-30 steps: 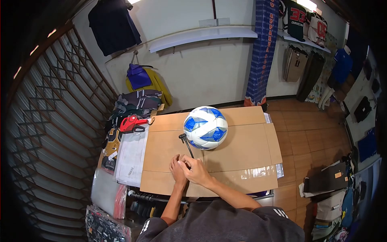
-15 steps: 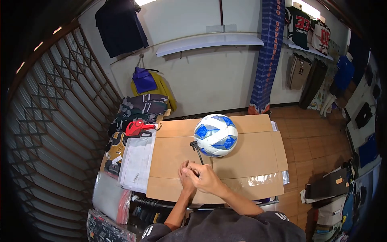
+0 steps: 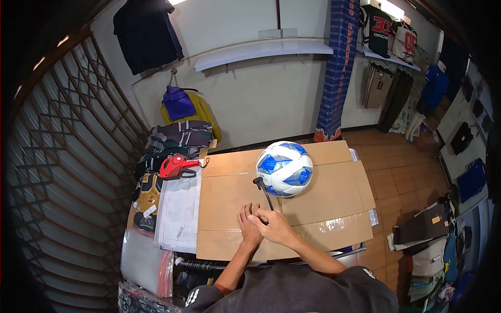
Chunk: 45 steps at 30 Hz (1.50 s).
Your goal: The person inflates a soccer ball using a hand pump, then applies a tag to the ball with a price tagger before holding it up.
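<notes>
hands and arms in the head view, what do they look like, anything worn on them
The left hand and right hand are without gloves, and no watch or bracelet shows at either wrist. The forearms are uncovered below short, loose sleeves of a dark grey shirt. White stripes mark both sleeves. Rings: too small to tell.

Small part at the fingers indistinct, dark shirt cut off above, pillar top cropped.

Soccer ball white with blue and grey patches; price gun red and black; cardboard sheet plain brown
</notes>
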Tool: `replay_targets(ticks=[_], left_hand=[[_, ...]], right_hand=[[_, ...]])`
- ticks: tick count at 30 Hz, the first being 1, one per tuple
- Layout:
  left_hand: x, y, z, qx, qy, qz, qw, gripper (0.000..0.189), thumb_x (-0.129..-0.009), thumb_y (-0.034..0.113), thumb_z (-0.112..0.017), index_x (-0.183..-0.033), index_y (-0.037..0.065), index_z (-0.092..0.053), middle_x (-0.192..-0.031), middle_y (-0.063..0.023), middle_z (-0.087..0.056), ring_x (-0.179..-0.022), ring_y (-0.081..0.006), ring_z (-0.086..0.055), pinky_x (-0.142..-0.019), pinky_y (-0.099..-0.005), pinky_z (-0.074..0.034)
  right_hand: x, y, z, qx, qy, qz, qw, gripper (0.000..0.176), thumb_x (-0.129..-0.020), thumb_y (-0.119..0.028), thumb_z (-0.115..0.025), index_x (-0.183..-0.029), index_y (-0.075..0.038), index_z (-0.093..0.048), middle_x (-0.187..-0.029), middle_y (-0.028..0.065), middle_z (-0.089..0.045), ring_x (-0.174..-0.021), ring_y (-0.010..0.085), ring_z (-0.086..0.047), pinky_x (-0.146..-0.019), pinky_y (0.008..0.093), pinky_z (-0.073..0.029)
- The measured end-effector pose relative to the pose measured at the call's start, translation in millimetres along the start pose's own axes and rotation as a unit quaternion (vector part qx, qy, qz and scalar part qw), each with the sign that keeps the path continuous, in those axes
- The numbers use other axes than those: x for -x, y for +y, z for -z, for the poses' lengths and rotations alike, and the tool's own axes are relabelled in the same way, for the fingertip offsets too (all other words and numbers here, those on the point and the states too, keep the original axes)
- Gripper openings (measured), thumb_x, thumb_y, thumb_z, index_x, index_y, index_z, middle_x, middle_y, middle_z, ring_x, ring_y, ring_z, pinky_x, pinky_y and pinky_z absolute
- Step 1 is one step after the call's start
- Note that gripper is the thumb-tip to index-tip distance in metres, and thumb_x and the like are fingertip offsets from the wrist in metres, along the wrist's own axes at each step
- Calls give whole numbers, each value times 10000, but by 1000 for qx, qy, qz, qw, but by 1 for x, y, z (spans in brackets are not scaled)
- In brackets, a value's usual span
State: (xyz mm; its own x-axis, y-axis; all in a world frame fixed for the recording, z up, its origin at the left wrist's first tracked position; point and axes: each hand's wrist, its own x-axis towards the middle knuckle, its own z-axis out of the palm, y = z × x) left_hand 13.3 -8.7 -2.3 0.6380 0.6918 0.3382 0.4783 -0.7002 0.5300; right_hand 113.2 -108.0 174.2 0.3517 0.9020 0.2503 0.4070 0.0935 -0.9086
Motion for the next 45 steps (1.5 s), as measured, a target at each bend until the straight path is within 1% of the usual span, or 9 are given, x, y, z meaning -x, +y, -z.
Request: replay_targets(ticks=[3, 6, 11, 18, 27, 33, 36, 39, 45], left_hand=[[-3, -4, -4, 10, -25, 8, 1000, 657, -954, 373, -669, -1527, 107, -488, -1586, -225, -410, -1538, -452, -279, -1241, -666, -189], [-12, 7, 9, -23, -124, 59, 990, 627, -976, 369, -654, -1522, 110, -489, -1599, -228, -395, -1539, -450, -275, -1241, -669, -186], [-5, -10, -7, 8, -80, 22, 996, 602, -996, 379, -625, -1523, 123, -487, -1610, -227, -383, -1556, -446, -257, -1248, -671, -172], [-6, 2, 0, -20, -62, 30, 997, 610, -992, 381, -622, -1528, 121, -491, -1615, -226, -378, -1567, -440, -245, -1254, -667, -161], [-3, 0, 0, -15, -47, 12, 999, 601, -990, 351, -624, -1528, 110, -505, -1604, -233, -391, -1564, -441, -250, -1253, -665, -160], [-4, -4, 1, -41, -68, -14, 997, 577, -993, 321, -616, -1520, 106, -518, -1604, -235, -396, -1552, -440, -271, -1251, -667, -165], [-8, -12, -9, -50, -93, -6, 994, 571, -993, 298, -617, -1520, 102, -520, -1598, -230, -404, -1552, -438, -272, -1251, -664, -168], [-4, 2, -1, -13, -42, 16, 999, 568, -994, 289, -612, -1521, 98, -521, -1596, -226, -408, -1552, -436, -270, -1251, -661, -171], [-3, -3, -4, -23, -37, 8, 999, 561, -1007, 316, -600, -1521, 103, -526, -1594, -223, -410, -1551, -431, -271, -1249, -654, -173]], right_hand=[[-2, -47, 23, -11, -9, -15, 1000, 311, -1040, -223, -695, -861, 26, -639, -591, 54, -434, -566, 100, -345, -508, 345, -327], [1, -96, 43, -109, 27, 21, 993, 287, -1030, -204, -709, -863, 20, -641, -584, 39, -414, -568, 93, -329, -504, 333, -315], [-10, -75, 27, -24, 0, -10, 1000, 273, -1022, -180, -710, -852, 24, -645, -561, 39, -404, -562, 72, -336, -492, 330, -318], [-4, 7, -6, -27, 54, -65, 996, 284, -1011, -184, -711, -834, 28, -647, -559, 61, -406, -548, 91, -330, -487, 343, -317], [-2, -15, 3, 11, 1, -61, 998, 305, -1041, -222, -689, -865, 24, -656, -572, 47, -465, -544, 84, -397, -502, 331, -348], [0, -94, 44, -97, -5, 55, 994, 276, -1072, -225, -661, -924, 8, -669, -608, 0, -582, -564, 49, -518, -520, 277, -416], [-8, -71, 32, -56, 15, 5, 998, 296, -1076, -227, -661, -903, 13, -669, -607, 6, -603, -560, 46, -540, -510, 268, -418], [-11, -36, 13, -68, 15, -38, 997, 323, -1077, -224, -659, -852, 8, -659, -596, 10, -602, -560, 46, -546, -505, 265, -416], [-4, 3, -7, -23, 60, -55, 996, 385, -1063, -224, -667, -780, 30, -602, -565, 78, -466, -553, 72, -394, -492, 322, -346]])
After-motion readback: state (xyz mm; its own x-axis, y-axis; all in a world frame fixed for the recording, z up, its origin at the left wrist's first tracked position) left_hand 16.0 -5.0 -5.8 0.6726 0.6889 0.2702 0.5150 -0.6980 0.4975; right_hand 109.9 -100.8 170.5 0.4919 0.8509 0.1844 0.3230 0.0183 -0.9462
